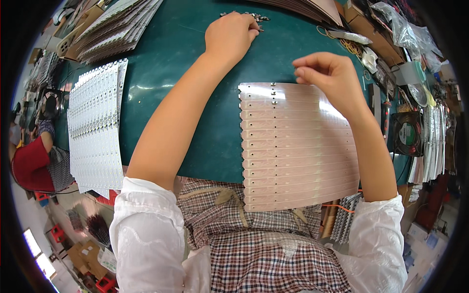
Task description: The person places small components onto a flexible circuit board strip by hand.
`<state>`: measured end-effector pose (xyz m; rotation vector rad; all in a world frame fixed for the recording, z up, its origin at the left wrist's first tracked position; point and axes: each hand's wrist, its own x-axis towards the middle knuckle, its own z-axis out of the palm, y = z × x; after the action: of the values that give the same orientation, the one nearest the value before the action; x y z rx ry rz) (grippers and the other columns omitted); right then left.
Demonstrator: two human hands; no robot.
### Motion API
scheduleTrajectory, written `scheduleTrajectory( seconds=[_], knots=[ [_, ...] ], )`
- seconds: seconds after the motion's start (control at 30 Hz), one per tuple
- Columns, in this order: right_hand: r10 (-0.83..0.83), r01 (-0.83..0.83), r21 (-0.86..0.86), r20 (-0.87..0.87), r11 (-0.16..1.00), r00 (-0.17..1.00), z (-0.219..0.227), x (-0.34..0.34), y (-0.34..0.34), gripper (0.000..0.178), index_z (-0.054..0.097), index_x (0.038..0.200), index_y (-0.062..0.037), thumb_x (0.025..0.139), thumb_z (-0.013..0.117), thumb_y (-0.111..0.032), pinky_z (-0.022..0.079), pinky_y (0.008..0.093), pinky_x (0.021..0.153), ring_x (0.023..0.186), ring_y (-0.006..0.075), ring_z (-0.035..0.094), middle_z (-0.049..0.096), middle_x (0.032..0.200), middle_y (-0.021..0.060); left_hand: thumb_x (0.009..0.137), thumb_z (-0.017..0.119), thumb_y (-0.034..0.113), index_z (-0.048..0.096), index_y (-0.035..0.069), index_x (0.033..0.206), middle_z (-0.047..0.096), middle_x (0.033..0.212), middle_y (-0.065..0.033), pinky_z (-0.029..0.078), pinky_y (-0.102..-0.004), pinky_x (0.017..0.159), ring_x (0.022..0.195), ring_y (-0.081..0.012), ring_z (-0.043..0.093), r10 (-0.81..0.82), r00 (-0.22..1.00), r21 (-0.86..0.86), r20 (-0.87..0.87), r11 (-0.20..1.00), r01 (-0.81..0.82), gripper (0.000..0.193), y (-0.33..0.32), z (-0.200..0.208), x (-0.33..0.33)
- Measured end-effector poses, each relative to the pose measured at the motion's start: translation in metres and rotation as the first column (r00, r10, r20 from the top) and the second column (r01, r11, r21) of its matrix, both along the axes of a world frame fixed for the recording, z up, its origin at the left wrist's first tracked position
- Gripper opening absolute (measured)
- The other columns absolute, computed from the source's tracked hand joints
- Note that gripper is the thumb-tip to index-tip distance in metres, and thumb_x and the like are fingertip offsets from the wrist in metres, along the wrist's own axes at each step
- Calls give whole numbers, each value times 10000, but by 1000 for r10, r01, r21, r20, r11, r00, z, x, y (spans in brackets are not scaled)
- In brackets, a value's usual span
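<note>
Pink strips [298, 146] lay at the table's [195, 73] near edge; right hand [327, 78] pinched fingers together above them, left hand [232, 34] curled on small metal parts [259, 18] at the far edge.

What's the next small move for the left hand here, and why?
Probably pinch one small metal part from the pile and bring it back to the pink strip panel. The left hand rests on that pile at the far edge of the green mat, while the right hand hovers pinched over the panel's top strips.
</note>
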<state>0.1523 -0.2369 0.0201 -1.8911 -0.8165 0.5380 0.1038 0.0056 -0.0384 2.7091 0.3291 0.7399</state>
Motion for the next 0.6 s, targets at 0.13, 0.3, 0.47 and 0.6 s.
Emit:
scheduleTrajectory(
  seconds=[0.13,0.3,0.47,0.6],
  knots=[
    [57,-63,-72,-87,995,995,8,-19,-16,135,742,1001,45,892,697,-21,561,246,761,796,117,711,752,861,84,871,726,252,785,162,929,703,905,-34,537,-395,727,839,-269,684,-42,998,214,40,976,33,122,0,-3,3],
    [69,-90,-130,-155,987,985,-3,-40,-17,123,728,963,56,883,692,-30,561,270,758,806,134,709,749,851,102,875,723,252,787,162,931,707,916,-27,541,-386,738,846,-258,687,-76,997,175,-8,982,76,124,-6,-2,-12],
    [164,-129,-229,139,965,977,-10,-49,-13,161,727,966,40,890,691,-97,541,352,750,805,246,682,720,892,151,880,730,261,795,160,959,713,934,-25,544,-374,753,852,-242,694,-89,995,99,-48,991,94,144,-10,2,-29],
    [168,-130,-218,165,967,972,-13,-54,-10,181,723,961,42,905,681,-125,532,375,763,811,276,670,711,912,162,887,730,267,795,153,977,714,952,-38,544,-375,766,863,-240,700,-81,995,17,-52,996,82,160,-7,0,-29]
  ],
)
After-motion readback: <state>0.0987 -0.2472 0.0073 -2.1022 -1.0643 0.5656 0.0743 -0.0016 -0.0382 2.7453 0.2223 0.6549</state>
